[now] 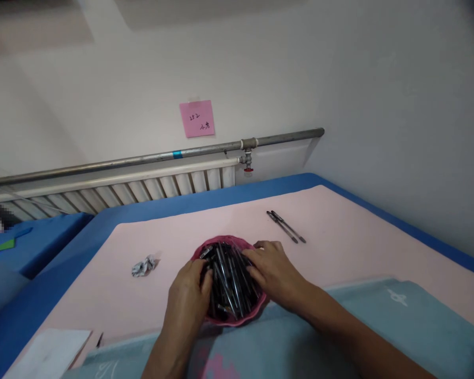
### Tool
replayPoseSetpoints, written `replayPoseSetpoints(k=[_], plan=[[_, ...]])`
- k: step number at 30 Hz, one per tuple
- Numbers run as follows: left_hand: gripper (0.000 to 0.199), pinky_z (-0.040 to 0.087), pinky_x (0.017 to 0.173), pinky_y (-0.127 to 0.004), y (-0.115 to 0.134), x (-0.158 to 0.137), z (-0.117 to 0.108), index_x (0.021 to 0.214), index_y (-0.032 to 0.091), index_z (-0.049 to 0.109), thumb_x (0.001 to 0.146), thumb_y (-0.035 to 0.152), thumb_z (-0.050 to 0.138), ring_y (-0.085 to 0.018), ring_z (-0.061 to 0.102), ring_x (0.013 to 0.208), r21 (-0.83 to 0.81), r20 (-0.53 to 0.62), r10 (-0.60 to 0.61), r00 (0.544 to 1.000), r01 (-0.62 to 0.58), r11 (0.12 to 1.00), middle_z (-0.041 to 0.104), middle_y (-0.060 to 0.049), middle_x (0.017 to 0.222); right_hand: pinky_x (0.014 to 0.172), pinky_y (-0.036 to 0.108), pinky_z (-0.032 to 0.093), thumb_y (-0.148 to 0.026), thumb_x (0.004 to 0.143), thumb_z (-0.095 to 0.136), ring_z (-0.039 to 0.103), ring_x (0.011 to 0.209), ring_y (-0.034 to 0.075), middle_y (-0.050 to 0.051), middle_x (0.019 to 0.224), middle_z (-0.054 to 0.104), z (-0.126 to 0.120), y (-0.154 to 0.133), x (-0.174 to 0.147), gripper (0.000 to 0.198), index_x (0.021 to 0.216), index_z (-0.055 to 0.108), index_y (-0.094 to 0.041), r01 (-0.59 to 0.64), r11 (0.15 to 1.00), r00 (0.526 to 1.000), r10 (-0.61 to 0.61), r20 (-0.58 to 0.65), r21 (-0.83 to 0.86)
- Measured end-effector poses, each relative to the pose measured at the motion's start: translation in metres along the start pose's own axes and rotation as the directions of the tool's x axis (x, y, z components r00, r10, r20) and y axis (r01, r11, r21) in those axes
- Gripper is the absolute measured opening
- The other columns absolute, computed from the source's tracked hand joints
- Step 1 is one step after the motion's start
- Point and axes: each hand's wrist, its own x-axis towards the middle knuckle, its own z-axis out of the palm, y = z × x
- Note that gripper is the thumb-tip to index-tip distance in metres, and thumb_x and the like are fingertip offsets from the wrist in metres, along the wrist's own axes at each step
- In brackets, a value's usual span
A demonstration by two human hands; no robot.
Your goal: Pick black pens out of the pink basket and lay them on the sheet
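A round pink basket (237,322) full of black and clear pens (231,279) stands at the front of the pink mat, its near side by the grey-green cloth. My left hand (188,292) is closed over the basket's left rim, thumb and forefinger bent inward against the pens. Over the right rim curls my right hand (274,271), with its thumb and forefinger reaching inside onto the pens. The fingers outside the rim are partly hidden. Two pens (286,227) lie side by side on the mat, beyond my right hand.
A crumpled wrapper (144,267) lies on the pink mat (319,231) to the left. White paper (49,352) and a small dark piece (99,340) are near the front left. A grey-green cloth (379,310) covers the near edge. Behind the blue table (205,198) are a radiator (161,184) and pipe.
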Motion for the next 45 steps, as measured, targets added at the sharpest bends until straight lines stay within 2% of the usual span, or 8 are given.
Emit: replayPoseSetpoints(k=[6,11,15,21,26,38,45], plan=[[0.022,0.044,0.077,-0.037,0.006,-0.004,0.016,0.093,0.018,0.062,0.081,0.018,0.044,-0.021,0.056,0.085,0.039,0.018,0.098,0.995,-0.098,0.994,0.062,-0.007,0.089,0.078,0.032,0.028,-0.015,0.077,0.050,0.049,0.089,0.021,0.006,0.092,0.063,0.012,0.003,0.003,0.032,0.107,0.058,-0.020,-0.150,0.984,0.988,0.153,-0.019,0.097],[0.019,0.043,0.078,-0.041,0.014,-0.008,0.028,0.087,0.020,0.064,0.079,0.017,0.047,-0.023,0.053,0.089,0.071,-0.016,0.212,0.977,-0.211,0.975,0.060,-0.008,0.093,0.077,0.031,0.031,-0.018,0.078,0.048,0.051,0.087,0.020,0.005,0.090,0.063,0.012,0.002,0.003,0.031,0.107,0.059,-0.022,-0.180,0.975,0.983,0.184,-0.020,0.133],[0.018,0.041,0.082,-0.044,0.022,-0.009,0.034,0.085,0.019,0.065,0.079,0.019,0.048,-0.026,0.050,0.095,0.136,-0.027,0.245,0.969,-0.240,0.961,0.059,-0.009,0.100,0.077,0.030,0.034,-0.018,0.075,0.049,0.052,0.087,0.020,0.005,0.089,0.062,0.011,0.001,0.003,0.034,0.107,0.059,-0.023,-0.211,0.966,0.976,0.217,-0.021,0.150],[0.018,0.038,0.086,-0.049,0.031,-0.009,0.043,0.086,0.016,0.065,0.074,0.026,0.056,-0.031,0.045,0.105,0.246,-0.004,0.213,0.977,-0.206,0.947,0.056,-0.013,0.110,0.075,0.029,0.036,-0.018,0.074,0.050,0.053,0.086,0.020,0.004,0.089,0.062,0.013,0.002,0.003,0.037,0.109,0.059,-0.024,-0.225,0.960,0.972,0.233,-0.026,0.166],[0.022,0.036,0.088,-0.050,0.036,-0.007,0.047,0.087,0.011,0.065,0.074,0.025,0.055,-0.034,0.043,0.109,0.315,0.001,0.171,0.985,-0.162,0.935,0.055,-0.016,0.115,0.076,0.029,0.036,-0.017,0.073,0.049,0.053,0.087,0.020,0.004,0.088,0.062,0.013,0.002,0.003,0.037,0.108,0.059,-0.023,-0.217,0.959,0.974,0.225,-0.024,0.185],[0.023,0.034,0.087,-0.053,0.044,0.003,0.051,0.085,0.010,0.066,0.077,0.026,0.050,-0.035,0.044,0.108,0.319,-0.012,0.096,0.995,-0.087,0.944,0.057,-0.018,0.113,0.075,0.028,0.038,-0.015,0.072,0.049,0.053,0.087,0.020,0.004,0.086,0.060,0.018,0.004,0.002,0.040,0.109,0.059,-0.024,-0.223,0.945,0.971,0.237,-0.029,0.239],[0.022,0.036,0.086,-0.053,0.046,0.005,0.050,0.082,0.011,0.067,0.076,0.022,0.049,-0.034,0.045,0.106,0.301,-0.017,0.057,0.998,-0.050,0.952,0.058,-0.017,0.110,0.077,0.028,0.039,-0.015,0.070,0.051,0.054,0.088,0.020,0.004,0.086,0.063,0.017,0.003,0.003,0.034,0.102,0.061,-0.023,-0.219,0.930,0.970,0.239,-0.034,0.295]])
